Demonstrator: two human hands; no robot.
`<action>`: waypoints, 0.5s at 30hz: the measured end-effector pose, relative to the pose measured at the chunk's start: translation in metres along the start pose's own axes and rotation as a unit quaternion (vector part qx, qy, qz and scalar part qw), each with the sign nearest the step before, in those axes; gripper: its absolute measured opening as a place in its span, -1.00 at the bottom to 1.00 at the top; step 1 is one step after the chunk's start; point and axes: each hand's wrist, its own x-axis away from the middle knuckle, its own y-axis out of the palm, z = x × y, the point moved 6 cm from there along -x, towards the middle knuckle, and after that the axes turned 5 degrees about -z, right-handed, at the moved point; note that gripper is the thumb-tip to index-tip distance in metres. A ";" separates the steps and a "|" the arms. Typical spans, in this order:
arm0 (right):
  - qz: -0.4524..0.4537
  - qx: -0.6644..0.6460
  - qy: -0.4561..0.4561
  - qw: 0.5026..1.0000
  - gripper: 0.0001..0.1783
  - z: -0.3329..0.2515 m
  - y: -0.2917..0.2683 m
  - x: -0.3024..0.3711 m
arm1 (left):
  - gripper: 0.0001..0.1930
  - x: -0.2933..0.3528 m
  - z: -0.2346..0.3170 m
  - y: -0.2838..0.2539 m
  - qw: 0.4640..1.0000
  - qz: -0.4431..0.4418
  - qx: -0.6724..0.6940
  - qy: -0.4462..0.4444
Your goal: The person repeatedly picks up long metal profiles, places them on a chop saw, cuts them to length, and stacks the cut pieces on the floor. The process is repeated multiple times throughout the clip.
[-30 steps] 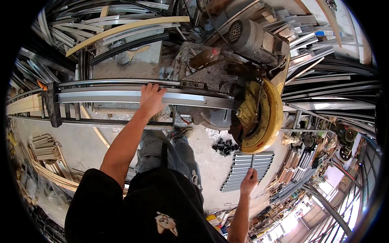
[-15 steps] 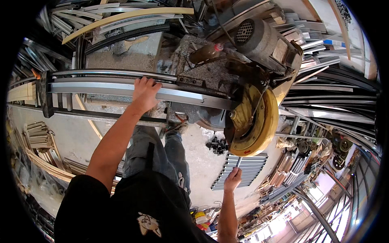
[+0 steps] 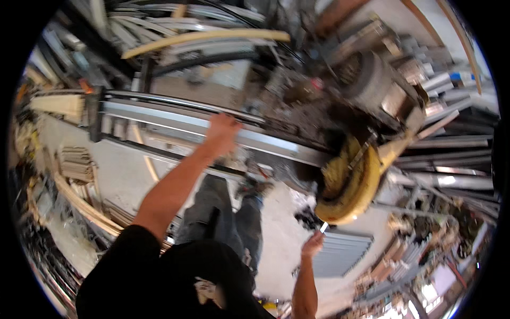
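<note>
A long silvery metal profile [image 3: 276, 143] lies across the bed of a cut-off saw, its right end running to the yellow blade guard [image 3: 362, 195]. My left hand [image 3: 222, 131] grips the profile near its middle, fingers curled over the far edge. At the lower right, my right hand [image 3: 312, 244] is closed around the saw's handle, whose bright shaft [image 3: 324, 227] sticks out from under the guard. The blade is mostly hidden by the guard. Motion smears the picture, so I cannot tell whether the blade touches the profile.
Behind the guard stands the saw's grey motor [image 3: 366, 80]. A dark upright stop [image 3: 96, 114] is at the profile's left. Below lie grey strips [image 3: 345, 252] in a row and a dark heap of small pieces [image 3: 308, 219]. Stacked profiles [image 3: 446, 159] crowd the right; curved strips [image 3: 212, 36] lie at the back.
The whole view has swung, shifting the saw and profile rightward and slightly down in the picture, now blurred. Both hands keep their grips on the profile and the handle.
</note>
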 end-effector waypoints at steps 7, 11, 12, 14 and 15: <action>-0.041 -0.093 0.045 0.994 -0.51 -0.056 -0.087 0.004 | -0.35 0.006 -0.002 0.006 0.999 -0.020 0.037 0.020; -0.082 -0.034 0.042 0.995 -0.49 -0.104 -0.169 0.005 | -0.37 0.014 -0.001 0.000 0.998 -0.013 0.043 0.033; -0.080 0.002 0.036 0.996 -0.48 -0.116 -0.186 0.002 | -0.38 0.015 -0.001 0.004 0.998 -0.011 0.045 0.033; 0.003 -0.023 -0.091 0.996 -0.49 -0.129 -0.215 0.006 | -0.38 0.011 0.000 0.008 0.998 -0.003 0.044 0.049; -0.051 -0.001 -0.034 0.998 -0.49 -0.145 -0.232 0.004 | -0.39 0.011 0.000 0.011 0.998 0.017 0.044 0.047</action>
